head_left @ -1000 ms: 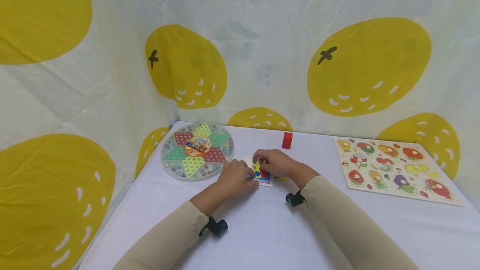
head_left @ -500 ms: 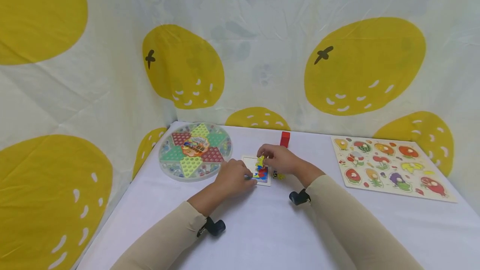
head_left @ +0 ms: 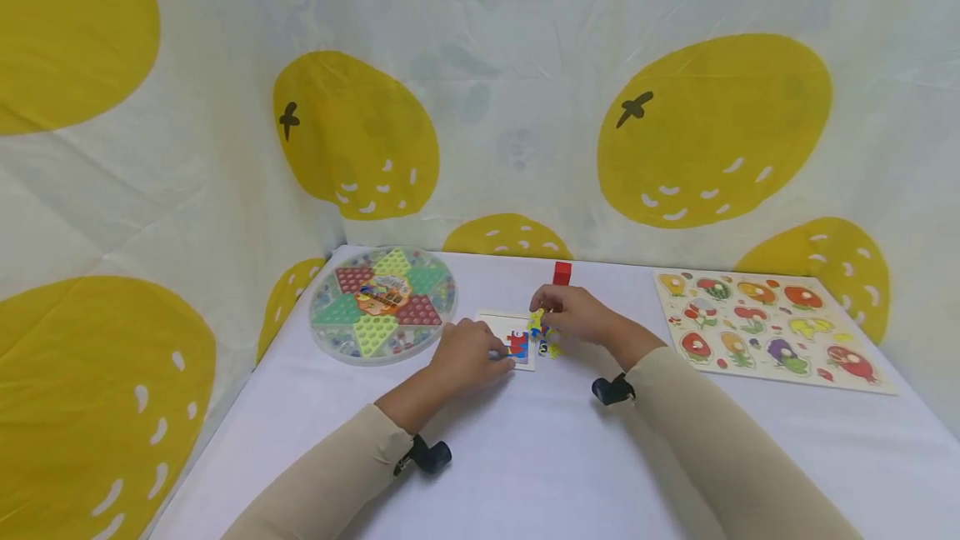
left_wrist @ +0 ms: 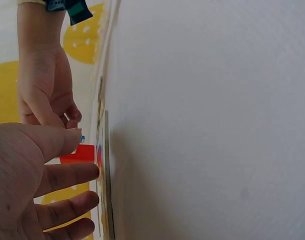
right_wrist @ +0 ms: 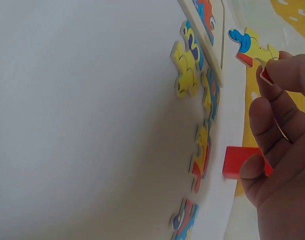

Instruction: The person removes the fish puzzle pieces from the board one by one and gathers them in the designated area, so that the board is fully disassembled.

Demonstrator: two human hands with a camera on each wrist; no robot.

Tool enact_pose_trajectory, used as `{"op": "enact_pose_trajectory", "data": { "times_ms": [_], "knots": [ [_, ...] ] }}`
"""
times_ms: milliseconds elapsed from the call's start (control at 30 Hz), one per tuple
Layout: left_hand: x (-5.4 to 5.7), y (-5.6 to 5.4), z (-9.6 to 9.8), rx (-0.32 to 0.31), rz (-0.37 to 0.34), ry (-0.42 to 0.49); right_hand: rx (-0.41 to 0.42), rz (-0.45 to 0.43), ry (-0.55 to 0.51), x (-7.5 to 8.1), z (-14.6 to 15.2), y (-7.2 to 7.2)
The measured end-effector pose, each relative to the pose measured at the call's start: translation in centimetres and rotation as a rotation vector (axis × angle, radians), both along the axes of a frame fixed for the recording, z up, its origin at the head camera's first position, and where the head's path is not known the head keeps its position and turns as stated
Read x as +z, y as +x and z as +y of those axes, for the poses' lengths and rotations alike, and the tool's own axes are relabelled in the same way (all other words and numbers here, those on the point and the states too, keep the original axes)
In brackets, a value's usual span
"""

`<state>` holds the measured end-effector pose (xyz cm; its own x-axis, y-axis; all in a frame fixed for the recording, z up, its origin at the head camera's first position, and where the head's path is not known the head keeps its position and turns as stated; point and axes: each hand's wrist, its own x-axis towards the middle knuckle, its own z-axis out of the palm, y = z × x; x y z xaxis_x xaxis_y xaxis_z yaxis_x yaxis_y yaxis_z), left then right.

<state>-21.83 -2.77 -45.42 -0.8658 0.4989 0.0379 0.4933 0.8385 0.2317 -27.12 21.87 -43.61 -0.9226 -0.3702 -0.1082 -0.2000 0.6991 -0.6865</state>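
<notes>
A small white-framed jigsaw board (head_left: pixel 489 320) lies on the table, with red and blue pieces inside its lower right part. My left hand (head_left: pixel 463 355) is at the board's left side; in the left wrist view its fingers (left_wrist: pixel 75 175) stretch out loosely by the board's edge. Thumb and fingers of my right hand (head_left: pixel 576 313) pinch a yellow jigsaw piece (right_wrist: pixel 255 47) with blue and red parts, held above the table just right of the board. Under that hand, several loose jigsaw pieces (right_wrist: pixel 186 70) lie in a row beside the frame.
Behind the right hand stands a red block (head_left: pixel 562 273). At the left is a round Chinese checkers board (head_left: pixel 382 302) with marbles around its rim. A fruit peg puzzle (head_left: pixel 776 332) lies at the right. A fruit-print curtain (head_left: pixel 525 148) borders the table's back.
My right hand has lifted the yellow piece off the board and carried it right, over the loose pieces. The red part inside the frame is uncovered. My left hand stays nearly still.
</notes>
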Motion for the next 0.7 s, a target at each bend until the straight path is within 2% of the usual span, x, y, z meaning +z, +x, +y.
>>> {"op": "enact_pose_trajectory", "data": {
  "times_ms": [167,467,700],
  "knots": [
    [-0.4,0.1,0.6,-0.004,-0.008,0.020,-0.022,-0.027,0.016,0.0,1.1,0.4],
    [0.0,0.3,1.1,-0.002,0.002,0.009,-0.055,-0.092,0.027,-0.7,2.6,1.2],
    [-0.2,0.4,1.6,-0.008,0.004,0.000,-0.074,-0.123,0.023,-0.9,3.5,1.9]
  ]
}}
